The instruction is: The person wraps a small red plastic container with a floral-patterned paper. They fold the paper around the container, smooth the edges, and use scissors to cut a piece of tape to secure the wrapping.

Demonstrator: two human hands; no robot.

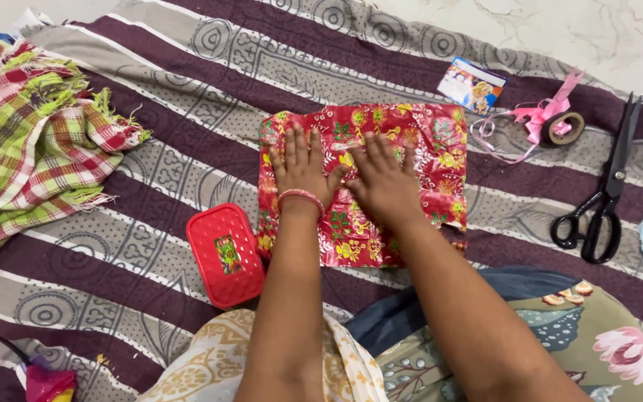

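A package wrapped in red floral paper (426, 149) lies on a striped purple and grey cloth (187, 97). My left hand (301, 167) rests flat on its left part, fingers spread, a pink bangle at the wrist. Beside it, my right hand (385, 179) presses flat on the middle of the paper, thumbs nearly touching. Neither hand grips anything.
A red plastic lid (225, 255) lies left of the package. A green and red checked cloth (31, 141) is bunched at far left. Pink ribbon (537, 115), a tape roll (563, 128), a small printed card (472, 84) and black scissors (604, 201) lie to the right.
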